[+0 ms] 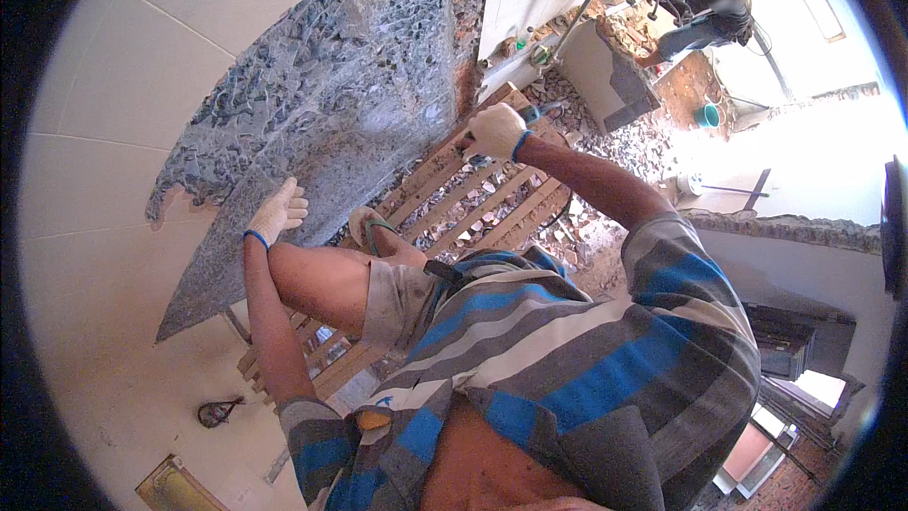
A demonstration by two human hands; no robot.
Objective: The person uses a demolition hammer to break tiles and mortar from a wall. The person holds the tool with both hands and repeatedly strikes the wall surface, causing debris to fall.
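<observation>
My left hand (278, 209), in a pale glove with a blue cuff, is held out beside my bent knee. Its fingers are stretched and slightly apart, and it holds nothing. It is in front of the rough grey wall patch (331, 85); I cannot tell whether it touches it. My right hand (497, 132), gloved the same way, is closed around a hand tool (532, 114) with a dark and teal body. Most of the tool is hidden by the fist, so its exact kind is unclear. Below it are the wooden slats (463, 197) of a platform.
Cream tiles (113, 85) border the grey patch. My sandalled foot (386, 238) rests on the slats, with broken rubble (577, 156) below and beyond. Another person (709, 9) works at the upper right, near a block-like wall piece (605, 76) and a teal bucket (707, 115).
</observation>
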